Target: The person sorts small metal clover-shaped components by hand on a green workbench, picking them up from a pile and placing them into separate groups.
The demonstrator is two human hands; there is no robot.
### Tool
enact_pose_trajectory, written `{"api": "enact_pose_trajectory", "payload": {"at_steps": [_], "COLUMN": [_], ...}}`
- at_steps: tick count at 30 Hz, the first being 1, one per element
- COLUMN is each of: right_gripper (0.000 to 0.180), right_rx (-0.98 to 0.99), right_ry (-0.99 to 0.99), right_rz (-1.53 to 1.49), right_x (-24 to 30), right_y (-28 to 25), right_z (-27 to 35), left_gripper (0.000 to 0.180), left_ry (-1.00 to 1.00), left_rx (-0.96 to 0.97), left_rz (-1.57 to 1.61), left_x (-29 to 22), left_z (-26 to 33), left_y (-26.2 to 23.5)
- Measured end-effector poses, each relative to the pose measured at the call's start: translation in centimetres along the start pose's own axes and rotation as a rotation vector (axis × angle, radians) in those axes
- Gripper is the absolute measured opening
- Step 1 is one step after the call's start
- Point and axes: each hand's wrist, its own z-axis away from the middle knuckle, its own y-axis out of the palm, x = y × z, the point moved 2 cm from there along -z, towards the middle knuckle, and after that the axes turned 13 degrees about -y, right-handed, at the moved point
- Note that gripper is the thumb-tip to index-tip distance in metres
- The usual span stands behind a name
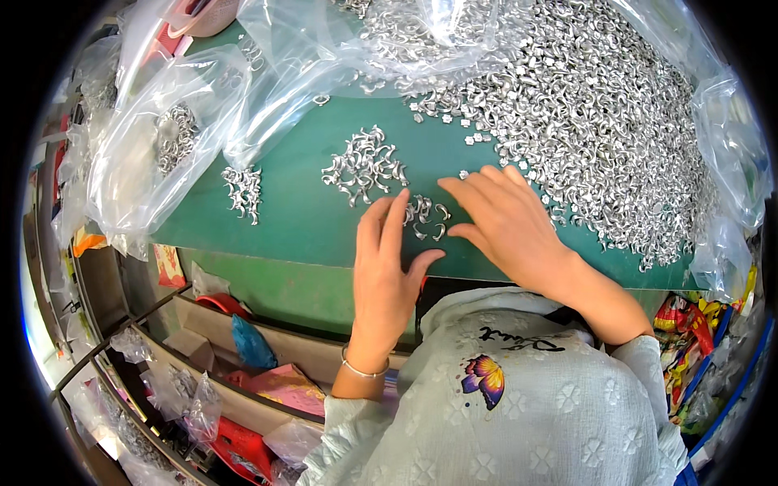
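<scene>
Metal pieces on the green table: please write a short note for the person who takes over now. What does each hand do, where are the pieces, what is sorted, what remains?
Left hand: flat on the green table, fingertips at a few curved metal pieces, holding nothing.
Right hand: flat beside them, open.
Done: two small groups set apart, the middle cluster and the smaller cluster at its left.
Left: the big heap at upper right looks unsorted. A clear bag at left holds more pieces.

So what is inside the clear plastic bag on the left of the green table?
Inside the clear plastic bag lies a cluster of small silver metal pieces; folds and glare hide the rest.
</scene>
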Motion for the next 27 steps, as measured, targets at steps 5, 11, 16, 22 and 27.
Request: {"api": "enact_pose_trajectory", "payload": {"at_steps": [5, 11, 16, 22, 27], "right_gripper": [0.028, 0.027, 0.029, 0.022, 0.015], "right_rx": [0.148, 0.046, 0.091, 0.069, 0.033], "right_ry": [-0.101, 0.072, 0.014, 0.091, -0.017], "right_rz": [0.092, -0.134, -0.092, -0.222, -0.051], "right_x": [0.6, 1.1, 1.2, 0.9, 0.5], "right_y": [1.0, 1.1, 1.6, 1.1, 1.7], "right_z": [-0.5, -0.7, -0.9, -1.1, -1.8], "left_gripper": [0.053, 0.056, 0.060, 0.059, 0.059], "left_ry": [0.055, 0.019, 0.017, -0.010, 0.034], "left_rx": [0.135, 0.081, 0.035, 0.064, 0.020], "left_rz": [-0.018, 0.055, 0.027, 0.054, 0.033], "left_x": [0.3, 1.5, 1.8, 2.3, 1.8], "left_z": [-0.4, 0.5, 0.6, 0.9, 0.6], "left_y": [0.4, -0.3, -0.7, -1.1, -0.6]}}
